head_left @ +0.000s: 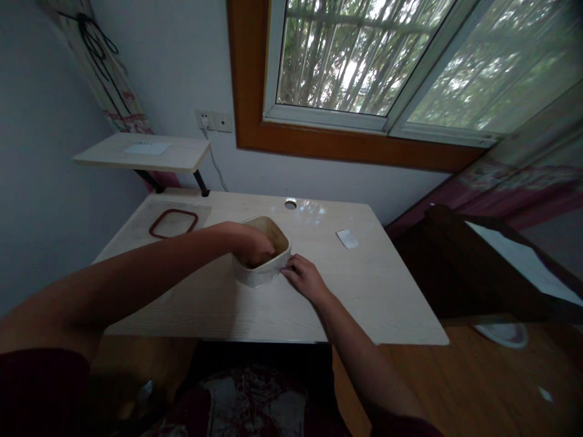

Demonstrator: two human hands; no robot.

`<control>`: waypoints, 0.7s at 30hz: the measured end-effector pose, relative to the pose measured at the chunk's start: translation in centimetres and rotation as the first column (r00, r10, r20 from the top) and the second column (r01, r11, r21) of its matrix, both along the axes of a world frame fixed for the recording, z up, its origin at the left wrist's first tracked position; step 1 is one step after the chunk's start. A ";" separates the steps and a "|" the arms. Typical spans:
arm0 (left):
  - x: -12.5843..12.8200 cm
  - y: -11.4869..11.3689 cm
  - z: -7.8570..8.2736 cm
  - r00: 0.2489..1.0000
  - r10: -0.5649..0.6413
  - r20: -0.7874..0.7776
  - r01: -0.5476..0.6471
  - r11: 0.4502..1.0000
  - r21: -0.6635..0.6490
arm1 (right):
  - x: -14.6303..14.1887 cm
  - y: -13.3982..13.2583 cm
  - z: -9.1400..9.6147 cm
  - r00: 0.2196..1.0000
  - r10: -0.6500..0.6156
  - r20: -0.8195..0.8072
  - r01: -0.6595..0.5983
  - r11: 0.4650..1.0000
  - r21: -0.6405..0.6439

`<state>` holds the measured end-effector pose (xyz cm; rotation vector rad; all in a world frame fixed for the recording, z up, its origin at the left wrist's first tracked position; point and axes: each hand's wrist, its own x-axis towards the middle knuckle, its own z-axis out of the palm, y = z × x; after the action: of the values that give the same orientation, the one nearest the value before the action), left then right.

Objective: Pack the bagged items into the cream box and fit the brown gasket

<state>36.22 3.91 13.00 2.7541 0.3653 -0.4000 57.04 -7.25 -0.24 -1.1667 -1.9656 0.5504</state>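
A pale rectangular container (273,233) with a tan inside stands near the middle of a light wooden desk (373,297). My left hand (254,246) reaches down into the container, its fingers curled and partly hidden by the near wall. My right hand (304,276) rests on the desk and pinches the container's near right corner. Whatever lies inside the container is hidden by my left hand.
A dark red rounded ring (173,223) lies on a clear sheet at the desk's far left. A small white paper piece (347,238) lies at the far right. A raised shelf (143,152) stands at the back left, a cable hole (290,204) at the back, dark furniture (473,267) to the right.
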 end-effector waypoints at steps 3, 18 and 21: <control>-1.3 0.0 3.4 0.995 -0.033 0.097 0.043 0.994 -0.105 | 0.4 -0.1 0.4 0.999 0.018 0.035 -0.017 1.000 -0.025; -9.0 -7.8 -7.8 0.114 0.642 0.758 -0.451 0.713 -0.536 | -0.7 2.7 4.1 0.883 0.050 -0.468 -0.121 0.985 -0.123; -8.3 -8.5 -10.4 0.218 0.708 0.672 -0.484 0.676 -0.555 | -3.5 3.2 4.0 0.874 0.106 -0.474 -0.209 0.963 -0.171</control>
<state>27.92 -4.60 2.58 1.9311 0.9675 1.0776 53.54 -4.02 3.79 -0.8959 -1.6177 1.0520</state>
